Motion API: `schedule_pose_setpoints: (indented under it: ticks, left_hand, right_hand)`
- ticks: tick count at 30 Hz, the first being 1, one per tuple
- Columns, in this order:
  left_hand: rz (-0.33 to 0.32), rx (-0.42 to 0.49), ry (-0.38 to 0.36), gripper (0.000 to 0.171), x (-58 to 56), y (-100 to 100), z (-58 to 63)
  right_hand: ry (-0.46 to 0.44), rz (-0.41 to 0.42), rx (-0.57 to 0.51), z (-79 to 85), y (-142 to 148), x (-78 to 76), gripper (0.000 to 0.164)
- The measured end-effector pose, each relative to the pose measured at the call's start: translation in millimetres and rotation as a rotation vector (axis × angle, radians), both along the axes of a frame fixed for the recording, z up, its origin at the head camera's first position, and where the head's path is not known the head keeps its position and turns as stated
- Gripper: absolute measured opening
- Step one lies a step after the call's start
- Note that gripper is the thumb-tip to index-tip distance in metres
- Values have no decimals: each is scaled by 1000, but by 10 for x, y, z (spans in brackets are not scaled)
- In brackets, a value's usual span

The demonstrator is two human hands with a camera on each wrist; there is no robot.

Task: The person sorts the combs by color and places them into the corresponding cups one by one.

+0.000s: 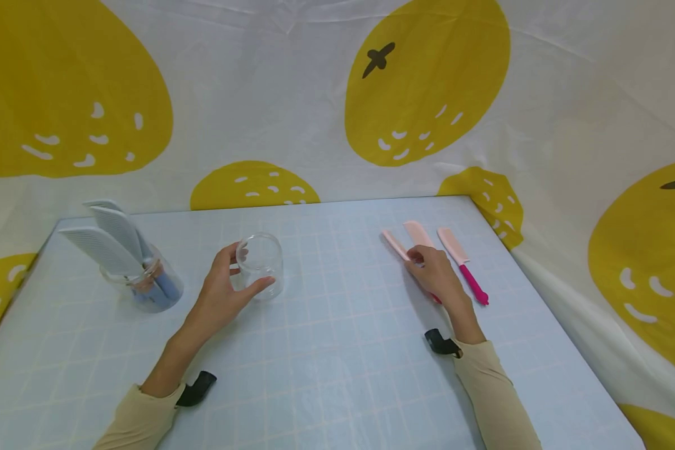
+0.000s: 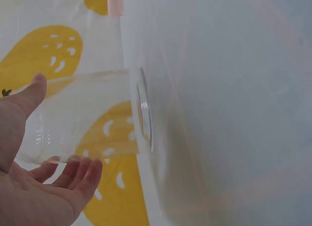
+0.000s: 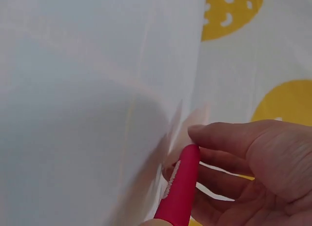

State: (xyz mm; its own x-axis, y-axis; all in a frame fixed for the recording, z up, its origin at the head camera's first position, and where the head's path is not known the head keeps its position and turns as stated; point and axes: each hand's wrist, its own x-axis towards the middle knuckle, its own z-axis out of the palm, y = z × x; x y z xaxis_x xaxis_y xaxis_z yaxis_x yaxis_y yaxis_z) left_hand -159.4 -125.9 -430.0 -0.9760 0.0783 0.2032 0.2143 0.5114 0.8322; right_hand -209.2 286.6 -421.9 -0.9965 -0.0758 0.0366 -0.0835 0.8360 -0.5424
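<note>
The person's left hand (image 1: 225, 290) cupped an empty clear jar (image 1: 260, 264) that stood upright on the pale blue gridded table (image 1: 337, 375), left of centre; the thumb lay on the jar's near right side and the fingers curved round its far left side. In the left wrist view the same left hand (image 2: 29, 187) appeared with its thumb and fingers (image 2: 80, 175) spread on either side of the transparent jar (image 2: 83, 119), whose base met the table. To the far left a second clear jar (image 1: 146, 284) already held several grey-blue combs (image 1: 109, 240), their toothed ends leaning up and to the left. At the right of the table lay three pink combs (image 1: 422, 240) side by side, their handles pointing toward the near edge. The right hand (image 1: 435, 275) rested on the two leftward ones; the third pink comb (image 1: 462, 264), with a magenta handle, lay just beside it, untouched. The right wrist view showed the right hand (image 3: 253, 162) with its thumb and fingertips (image 3: 204, 133) closing round a magenta handle (image 3: 181, 192), though whether that comb had left the table could not be told. Judged from this arrangement, the grey-blue set was sorted, while the pink combs all remained outside the empty jar, so the work stood roughly halfway.
</note>
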Motion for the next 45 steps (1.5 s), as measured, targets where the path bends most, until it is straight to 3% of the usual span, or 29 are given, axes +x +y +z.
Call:
schedule_pose_setpoints:
  ticks: [5, 12, 23, 45]
  left_hand:
    - [2, 0, -18, 88, 7, 12, 6]
    - [-13, 14, 15, 86, 13, 18, 5]
    - [-10, 0, -16, 87, -3, 29, -6]
    - [-17, 8, -21, 86, 10, 11, 23]
  right_hand:
    - [-11, -24, 2, 21, 7, 14, 31]
    - [-43, -85, -3, 43, -10, 17, 33]
    - [120, -96, -54, 167, -70, 56, 33]
    - [245, -41, -173, 403, -310, 160, 39]
